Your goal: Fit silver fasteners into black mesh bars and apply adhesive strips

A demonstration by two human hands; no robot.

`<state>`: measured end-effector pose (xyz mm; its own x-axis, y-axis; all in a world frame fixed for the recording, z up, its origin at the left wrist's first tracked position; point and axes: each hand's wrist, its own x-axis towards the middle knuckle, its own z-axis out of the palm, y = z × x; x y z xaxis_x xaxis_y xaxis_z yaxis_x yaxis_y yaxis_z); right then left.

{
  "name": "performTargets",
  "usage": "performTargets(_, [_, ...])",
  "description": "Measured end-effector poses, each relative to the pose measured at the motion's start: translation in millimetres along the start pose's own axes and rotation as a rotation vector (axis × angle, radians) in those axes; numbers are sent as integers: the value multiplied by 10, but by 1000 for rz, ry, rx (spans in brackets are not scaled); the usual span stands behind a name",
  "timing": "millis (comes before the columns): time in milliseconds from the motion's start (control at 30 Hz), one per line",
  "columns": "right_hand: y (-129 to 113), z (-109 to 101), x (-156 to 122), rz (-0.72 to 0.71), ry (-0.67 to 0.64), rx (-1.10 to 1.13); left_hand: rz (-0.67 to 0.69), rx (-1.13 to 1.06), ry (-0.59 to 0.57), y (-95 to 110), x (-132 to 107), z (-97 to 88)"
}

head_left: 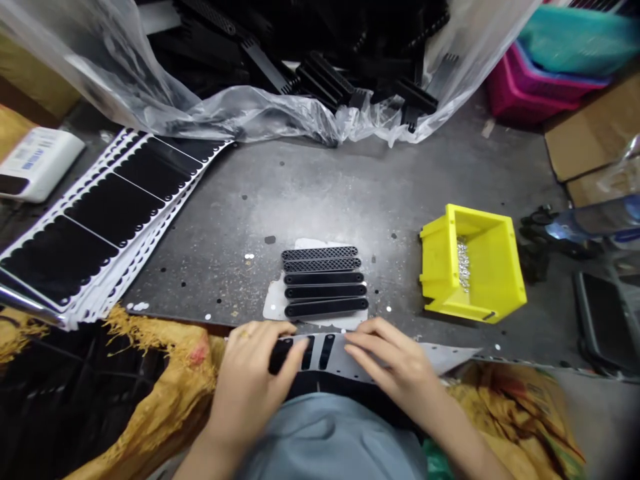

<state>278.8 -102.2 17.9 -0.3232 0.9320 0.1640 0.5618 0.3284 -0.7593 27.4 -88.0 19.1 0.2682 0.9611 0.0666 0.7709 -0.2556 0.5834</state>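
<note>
Just in front of the row of black strips [324, 280], at the near edge of the grey metal counter [300, 200], I had a white backing strip [340, 353] between both grips. Three black pads [309, 352] sat on it, the leftmost partly under my fingers.

Left grip [250, 380]: narrow, holding the strip's left part, fingers curled over the top. Right grip [395, 360]: also narrow and holding, fingers laid across the backing just right of the pads. The strip's pointed end ran out past that grip, on the right.

The row itself was five strips laid side by side on a white paper sheet [275, 300], just behind my grips. The far two were perforated mesh, the near three solid. Small white dots lay scattered on the counter around it.

Right of the row: a yellow plastic bin [493, 267] holding small silver parts [463, 263]. Further right, a dark tablet or phone [607, 320], can't tell which, plus a pink basket [520, 87] and a cardboard box [595, 127] further back.

Left of the row: a stack of white sheets of black pads [105, 213], with a white box [37, 163] beyond it.

Behind the row: a clear plastic bag [250, 113] around a heap of black parts [320, 80].

Below the row, past the counter edge: a yellow woven sack [165, 380].
</note>
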Motion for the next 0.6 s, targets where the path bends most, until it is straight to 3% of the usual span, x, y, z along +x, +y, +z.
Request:
performTargets(100, [64, 239, -137, -38, 38, -2, 95, -36, -67, 170, -69, 191])
performTargets(200, [137, 342, -152, -80, 79, -5, 98, -68, -112, 248, -30, 292])
performTargets(400, [109, 320, -194, -88, 96, 85, 81, 32, -137, 183, -86, 229])
performTargets(600, [47, 427, -181, -98, 117, 57, 57, -77, -147, 203, -116, 250])
